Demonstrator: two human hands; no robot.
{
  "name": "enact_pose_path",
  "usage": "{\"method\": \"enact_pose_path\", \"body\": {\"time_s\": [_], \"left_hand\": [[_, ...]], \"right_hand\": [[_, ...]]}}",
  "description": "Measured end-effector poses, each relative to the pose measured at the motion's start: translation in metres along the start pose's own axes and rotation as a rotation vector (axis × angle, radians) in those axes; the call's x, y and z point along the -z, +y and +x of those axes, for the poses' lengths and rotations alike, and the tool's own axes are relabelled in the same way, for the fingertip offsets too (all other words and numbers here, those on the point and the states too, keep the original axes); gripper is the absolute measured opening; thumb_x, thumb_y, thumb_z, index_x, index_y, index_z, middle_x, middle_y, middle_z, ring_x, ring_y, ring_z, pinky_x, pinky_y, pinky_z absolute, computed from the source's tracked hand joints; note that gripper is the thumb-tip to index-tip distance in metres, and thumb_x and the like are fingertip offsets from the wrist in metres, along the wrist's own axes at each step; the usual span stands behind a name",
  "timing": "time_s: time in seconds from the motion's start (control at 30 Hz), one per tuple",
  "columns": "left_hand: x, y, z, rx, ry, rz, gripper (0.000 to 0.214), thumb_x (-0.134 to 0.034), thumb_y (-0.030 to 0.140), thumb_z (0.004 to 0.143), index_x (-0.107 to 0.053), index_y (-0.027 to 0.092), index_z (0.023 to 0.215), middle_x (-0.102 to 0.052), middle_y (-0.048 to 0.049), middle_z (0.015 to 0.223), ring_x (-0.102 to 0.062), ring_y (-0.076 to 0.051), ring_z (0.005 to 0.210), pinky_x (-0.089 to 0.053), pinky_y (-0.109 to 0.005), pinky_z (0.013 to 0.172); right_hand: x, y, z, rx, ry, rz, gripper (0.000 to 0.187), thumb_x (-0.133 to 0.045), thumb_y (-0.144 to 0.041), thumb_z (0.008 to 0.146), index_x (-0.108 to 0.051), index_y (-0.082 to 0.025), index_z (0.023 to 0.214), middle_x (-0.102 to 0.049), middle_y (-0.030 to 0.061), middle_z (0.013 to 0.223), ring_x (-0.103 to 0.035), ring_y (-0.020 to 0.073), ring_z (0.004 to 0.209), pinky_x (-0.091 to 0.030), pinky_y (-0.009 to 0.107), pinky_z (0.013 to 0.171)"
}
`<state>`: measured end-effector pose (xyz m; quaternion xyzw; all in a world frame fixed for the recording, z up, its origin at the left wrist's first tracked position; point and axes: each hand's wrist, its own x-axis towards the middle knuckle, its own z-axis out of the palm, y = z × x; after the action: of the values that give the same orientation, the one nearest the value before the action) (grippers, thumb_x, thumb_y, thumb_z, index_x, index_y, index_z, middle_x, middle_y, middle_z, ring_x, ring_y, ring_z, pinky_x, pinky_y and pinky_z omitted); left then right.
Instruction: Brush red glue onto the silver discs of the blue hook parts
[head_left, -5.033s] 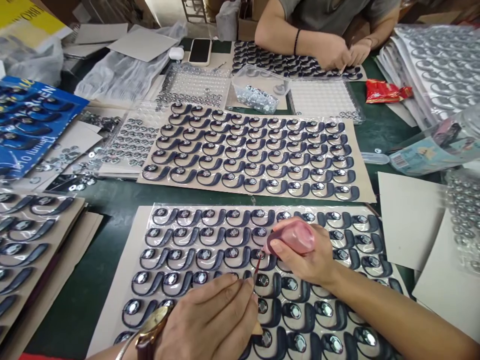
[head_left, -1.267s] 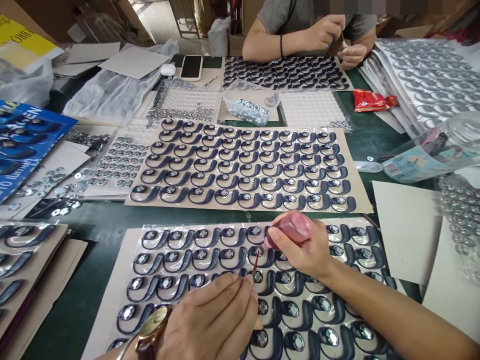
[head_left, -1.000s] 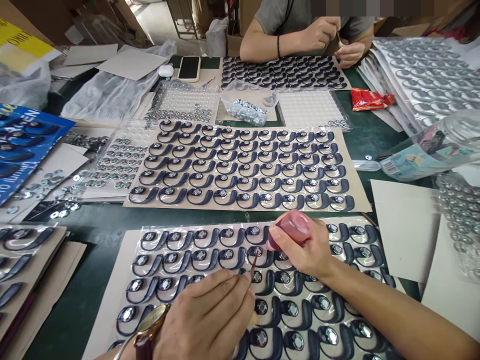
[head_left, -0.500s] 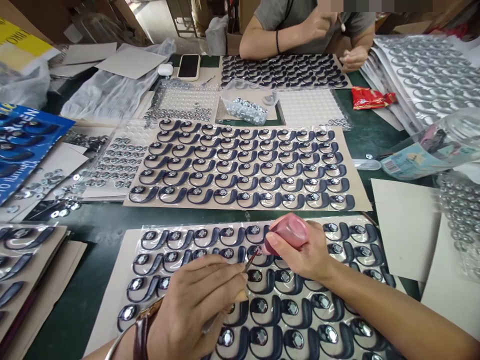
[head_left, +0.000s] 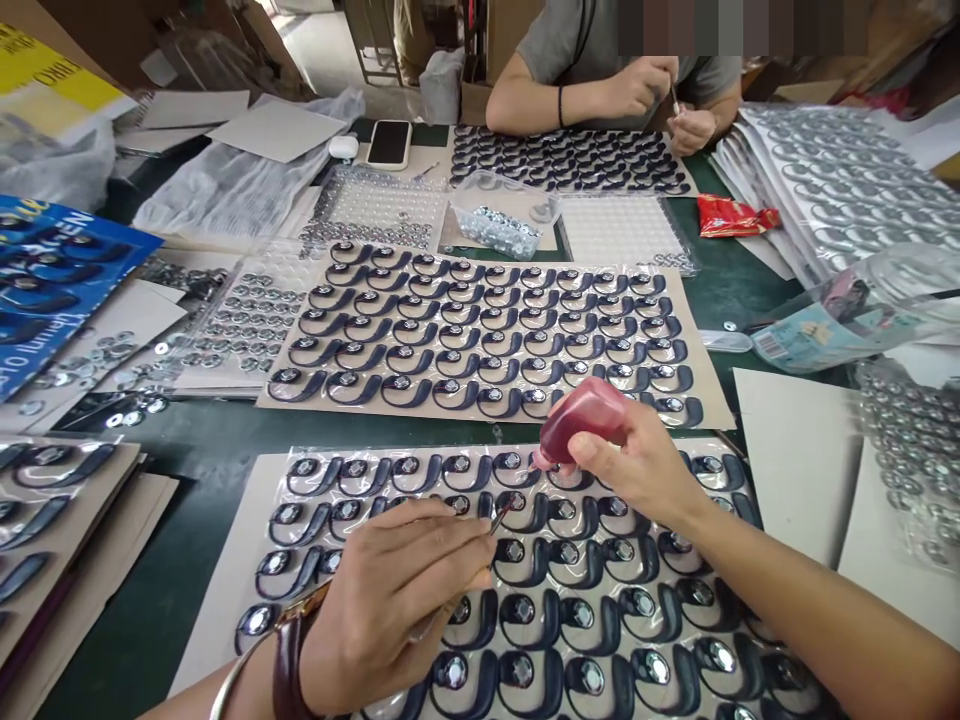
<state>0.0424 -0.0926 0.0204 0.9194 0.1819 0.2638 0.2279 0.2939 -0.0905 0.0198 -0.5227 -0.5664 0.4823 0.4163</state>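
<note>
My left hand (head_left: 405, 590) is closed on a thin, dark pointed tool (head_left: 500, 517), whose tip is close to one of the round silver pieces in the second row of the near sheet. Most of the tool is hidden by my fingers. Wrapped around a reddish-pink squeeze bottle (head_left: 579, 422) is my right hand (head_left: 641, 465); the bottle tilts with its nozzle down and left, above the top row. The near sheet (head_left: 232, 575) is beige card under clear film, bearing rows of dark curved hook-shaped parts, each with a shiny round piece.
Beyond lies a similar sheet (head_left: 694, 375). Behind it stand a clear tub (head_left: 499, 235) of small shiny pieces and gridded trays (head_left: 622, 230). A co-worker's hands (head_left: 690, 130) work across the table. More sheets (head_left: 67, 560) are stacked left; a clear plastic jar (head_left: 825, 335) lies right.
My right hand has lifted the squeeze bottle up and away from the tool's tip, toward the far edge of the sheet. My left hand has hardly moved.
</note>
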Motion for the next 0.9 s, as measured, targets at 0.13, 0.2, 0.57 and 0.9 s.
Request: {"method": "enact_pose_path", "body": {"time_s": [0.13,0.2,0.57,0.9], "left_hand": [[0.001,-0.003,0.005,-0.113,-0.020,0.177,0.026,-0.047,0.009,0.083,-0.059,0.008,0.106,-0.066,-0.0094,0.104,-0.062,-0.016,0.097,-0.052,-0.032,0.085],[0.000,-0.007,0.009,-0.135,-0.017,0.230,0.027,-0.043,0.010,0.085,-0.059,0.008,0.106,-0.066,-0.0091,0.106,-0.061,-0.017,0.100,-0.052,-0.033,0.086],[-0.009,-0.001,0.012,-0.305,-0.085,0.473,0.026,-0.048,0.014,0.084,-0.061,0.003,0.104,-0.064,-0.0157,0.106,-0.062,-0.025,0.100,-0.053,-0.036,0.087],[-0.009,0.000,0.011,-0.305,-0.078,0.462,0.028,-0.042,0.012,0.085,-0.061,0.002,0.103,-0.064,-0.0165,0.107,-0.062,-0.025,0.099,-0.054,-0.035,0.085]], "right_hand": [[-0.007,0.009,0.012,0.156,0.193,-0.123,0.014,-0.065,-0.030,0.076,-0.060,-0.017,0.078,-0.065,-0.0003,0.064,-0.061,0.0117,0.054,-0.048,0.024,0.052],[-0.013,0.016,0.016,0.214,0.261,-0.159,0.011,-0.063,-0.029,0.078,-0.060,-0.018,0.076,-0.064,-0.0012,0.060,-0.061,0.0119,0.054,-0.048,0.025,0.053],[-0.023,0.036,0.014,0.251,0.217,-0.161,0.009,-0.063,-0.024,0.076,-0.059,-0.021,0.083,-0.066,-0.0032,0.063,-0.062,0.0119,0.053,-0.050,0.026,0.054],[-0.025,0.038,0.014,0.260,0.249,-0.249,0.011,-0.063,-0.028,0.076,-0.058,-0.020,0.082,-0.067,-0.0029,0.062,-0.062,0.0119,0.054,-0.051,0.025,0.054]]}}
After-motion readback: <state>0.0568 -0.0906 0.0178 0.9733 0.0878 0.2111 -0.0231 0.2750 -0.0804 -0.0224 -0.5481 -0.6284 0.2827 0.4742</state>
